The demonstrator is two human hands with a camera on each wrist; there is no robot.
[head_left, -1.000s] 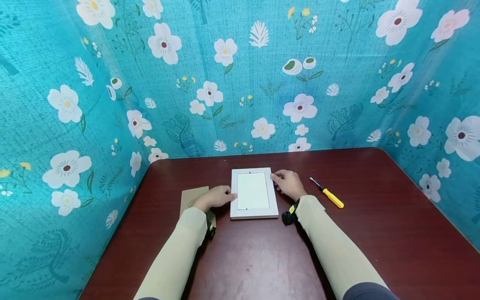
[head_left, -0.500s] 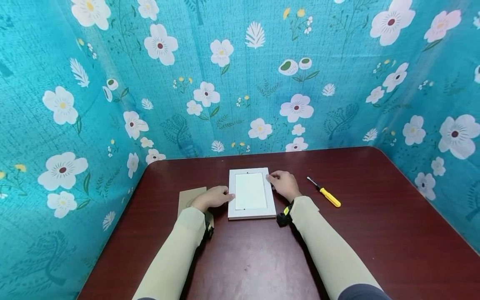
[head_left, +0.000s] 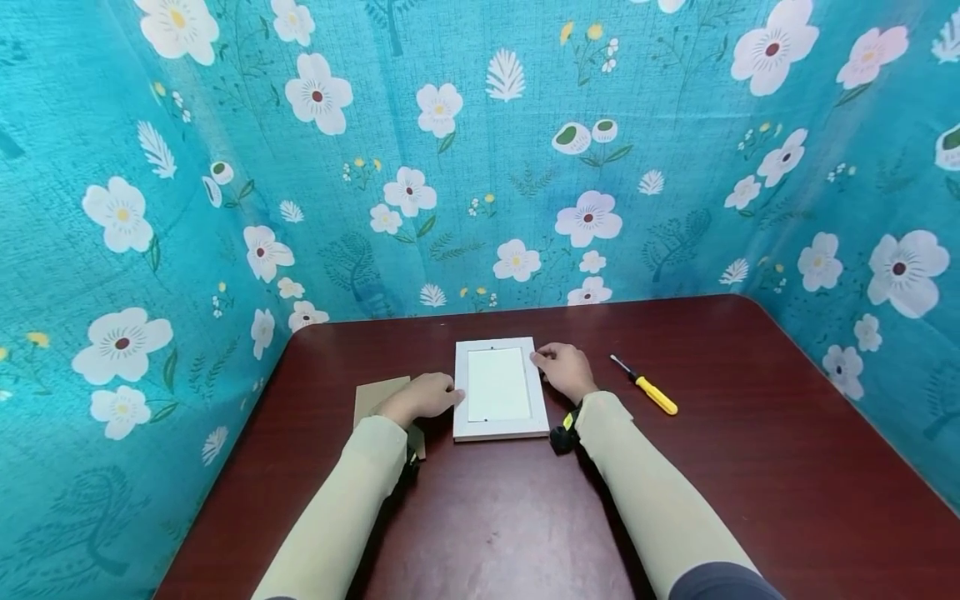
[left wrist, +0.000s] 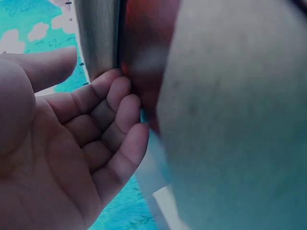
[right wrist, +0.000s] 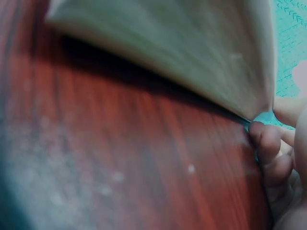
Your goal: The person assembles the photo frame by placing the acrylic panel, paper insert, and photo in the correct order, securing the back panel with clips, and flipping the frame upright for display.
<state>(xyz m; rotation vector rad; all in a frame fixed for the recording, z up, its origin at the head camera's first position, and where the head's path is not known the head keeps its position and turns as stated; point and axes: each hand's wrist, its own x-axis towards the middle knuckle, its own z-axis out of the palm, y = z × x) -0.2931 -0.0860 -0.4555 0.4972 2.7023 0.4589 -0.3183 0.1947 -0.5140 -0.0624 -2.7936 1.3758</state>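
A white picture frame [head_left: 500, 429] lies on the dark red table, a pale panel [head_left: 498, 385] inside its border. Small dark tabs show at the panel's top and bottom. My left hand [head_left: 429, 395] holds the frame's left edge; in the left wrist view its curled fingers [left wrist: 122, 115] meet the side wall, with the thumb raised over the face. At the upper right edge, my right hand [head_left: 567, 371] pinches the frame between thumb and fingers. The right wrist view shows those fingertips [right wrist: 265, 137] at the frame's corner. The frame's underside is hidden.
A brown board [head_left: 372, 395] lies left of the frame, partly under my left wrist. To the right rests a screwdriver [head_left: 654, 395] with a yellow handle. A blue flowered cloth [head_left: 465, 167] hangs behind and along the sides of the table [head_left: 480, 517].
The head view has turned slightly right, so everything sits a little further left in it. Both hands keep their places on the frame.
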